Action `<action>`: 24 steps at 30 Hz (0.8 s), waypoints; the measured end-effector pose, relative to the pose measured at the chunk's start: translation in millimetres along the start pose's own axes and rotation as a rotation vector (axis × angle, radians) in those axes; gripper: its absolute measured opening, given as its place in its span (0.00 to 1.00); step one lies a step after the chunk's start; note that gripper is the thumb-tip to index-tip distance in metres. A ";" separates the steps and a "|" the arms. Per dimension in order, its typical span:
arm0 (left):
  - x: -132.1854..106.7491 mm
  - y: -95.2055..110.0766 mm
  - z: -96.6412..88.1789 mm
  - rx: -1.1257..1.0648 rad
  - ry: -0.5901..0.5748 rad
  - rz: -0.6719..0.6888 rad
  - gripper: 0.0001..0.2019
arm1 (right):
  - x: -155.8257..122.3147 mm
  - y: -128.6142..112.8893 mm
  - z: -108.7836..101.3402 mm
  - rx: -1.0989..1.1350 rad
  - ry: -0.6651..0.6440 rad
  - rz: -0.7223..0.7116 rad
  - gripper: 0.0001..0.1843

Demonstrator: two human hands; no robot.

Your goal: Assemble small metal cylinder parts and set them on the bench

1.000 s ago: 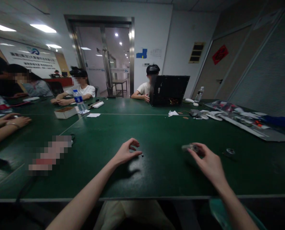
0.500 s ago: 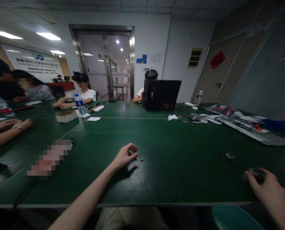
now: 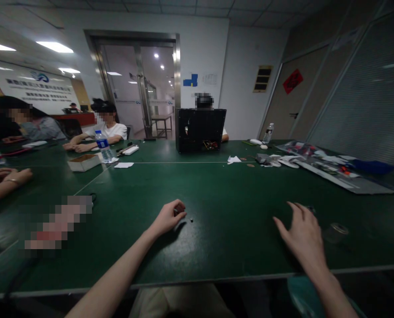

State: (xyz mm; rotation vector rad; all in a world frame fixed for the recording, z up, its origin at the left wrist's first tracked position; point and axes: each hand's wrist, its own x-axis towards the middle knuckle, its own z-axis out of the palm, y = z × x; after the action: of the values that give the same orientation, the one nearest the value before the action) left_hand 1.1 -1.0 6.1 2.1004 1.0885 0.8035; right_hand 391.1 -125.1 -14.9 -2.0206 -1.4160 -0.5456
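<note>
My left hand (image 3: 166,217) hovers low over the green table (image 3: 230,251), its fingers loosely curled and the thumb a little apart from them. Nothing shows between them. A tiny dark metallic piece (image 3: 192,220) lies just right of its fingertips. My right hand (image 3: 302,236) is open, fingers spread, above the table with nothing in it. Right of that hand stands a short cylindrical metal-topped object (image 3: 338,232), blurred. Behind the right fingers another small round metallic object (image 3: 311,209) is partly hidden.
A black computer case (image 3: 200,131) stands across the table before a person. To the left are a water bottle (image 3: 103,146), an open box (image 3: 83,162) and a blurred-out item (image 3: 59,221). A co-worker's hands (image 3: 9,179) rest at far left. Assorted parts and bags (image 3: 336,165) lie at right.
My right hand has let go of the cylindrical object and moved left, opening its fingers. My left hand stays near the tiny piece. The black case has been turned and shifted left.
</note>
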 end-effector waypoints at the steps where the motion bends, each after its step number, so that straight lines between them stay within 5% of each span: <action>1: -0.1 0.5 -0.2 0.007 -0.003 0.000 0.06 | 0.3 -18.5 1.4 0.021 -0.016 -0.020 0.34; 10: -1.1 2.3 0.0 0.079 -0.025 0.040 0.05 | -9.3 -160.5 5.2 0.423 -0.684 -0.481 0.19; 14: -1.0 0.4 0.1 0.124 -0.027 0.060 0.04 | -1.0 -208.0 15.7 0.372 -0.803 -0.675 0.21; 18: -1.8 0.1 -1.8 0.169 -0.027 0.097 0.04 | 11.0 -232.7 43.0 0.521 -0.896 -0.571 0.11; 24: -2.8 1.3 -3.7 0.235 -0.029 0.088 0.05 | 24.2 -235.1 80.6 0.869 -0.982 -0.378 0.01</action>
State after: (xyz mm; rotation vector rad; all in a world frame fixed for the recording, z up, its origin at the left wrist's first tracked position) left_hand -2.4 -3.0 8.7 2.3623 1.1276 0.7133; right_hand 178.0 4.4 -1.8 -1.2716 -2.0764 0.9407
